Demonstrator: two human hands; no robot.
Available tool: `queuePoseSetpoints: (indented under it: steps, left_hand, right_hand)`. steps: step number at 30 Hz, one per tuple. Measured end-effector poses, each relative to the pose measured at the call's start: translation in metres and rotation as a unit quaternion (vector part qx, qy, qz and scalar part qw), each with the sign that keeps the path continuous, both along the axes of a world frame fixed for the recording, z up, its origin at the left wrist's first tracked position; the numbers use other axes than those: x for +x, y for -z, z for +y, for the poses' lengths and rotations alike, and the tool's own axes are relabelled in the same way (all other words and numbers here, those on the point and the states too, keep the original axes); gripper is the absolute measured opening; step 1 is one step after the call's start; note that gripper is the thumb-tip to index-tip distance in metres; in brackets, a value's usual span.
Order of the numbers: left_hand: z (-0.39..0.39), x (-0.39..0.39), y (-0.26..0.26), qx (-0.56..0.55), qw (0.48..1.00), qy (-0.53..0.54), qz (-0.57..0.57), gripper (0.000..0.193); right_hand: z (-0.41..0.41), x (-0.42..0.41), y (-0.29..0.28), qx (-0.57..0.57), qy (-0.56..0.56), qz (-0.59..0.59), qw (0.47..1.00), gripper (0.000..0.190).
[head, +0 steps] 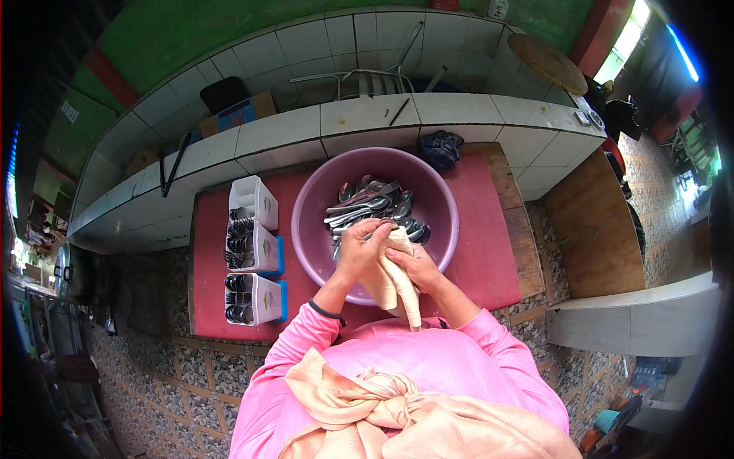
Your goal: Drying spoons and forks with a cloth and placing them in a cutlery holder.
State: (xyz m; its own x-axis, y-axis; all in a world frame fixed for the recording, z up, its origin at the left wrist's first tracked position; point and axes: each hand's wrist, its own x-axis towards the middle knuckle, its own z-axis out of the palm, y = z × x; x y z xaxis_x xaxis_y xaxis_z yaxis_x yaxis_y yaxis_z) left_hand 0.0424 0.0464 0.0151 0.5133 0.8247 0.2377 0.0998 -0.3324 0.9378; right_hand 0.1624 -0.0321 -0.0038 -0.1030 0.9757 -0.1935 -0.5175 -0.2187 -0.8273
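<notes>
Both hands are together above the near side of a purple plastic basin [302, 246]. My left hand [360, 248] is closed on a cream cloth [395, 281], its thumb and fingertips pinched near the cloth's upper end. A small, dark, shiny end of what looks like a piece of cutlery [388, 221] shows at those fingertips; the rest of it is hidden. My right hand [417, 267] grips the same cloth from the other side, and its folds hang down towards my pink top. Inside the basin lies a loose heap of metal spoons and forks [373, 202].
Left of the basin, white plastic cutlery holders [265, 298] with spoons and forks stand on the red-topped table [481, 241]. A dark blue bundled cloth or bag [441, 149] lies behind the basin. Beyond runs a low white-tiled wall [459, 109], with a metal-framed chair [373, 80] behind it.
</notes>
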Motion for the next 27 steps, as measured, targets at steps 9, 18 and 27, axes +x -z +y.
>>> queuePoseSetpoints:
  steps: [9,18,27]
  left_hand:
    - [0.015,-0.015,0.018,-0.118,0.978,-0.098,-0.145,0.015]
    - [0.023,-0.035,-0.016,-0.1,0.95,-0.199,-0.217,0.025]
    - [-0.006,0.001,0.023,-0.128,0.98,-0.093,-0.118,0.017]
  right_hand:
    - [-0.03,0.017,-0.003,0.027,-0.086,-0.157,0.983,0.023]
    - [-0.045,0.06,0.011,-0.152,-0.038,-0.029,0.987,0.027]
    - [-0.003,0.006,0.002,-0.02,-0.072,-0.058,0.996,0.023]
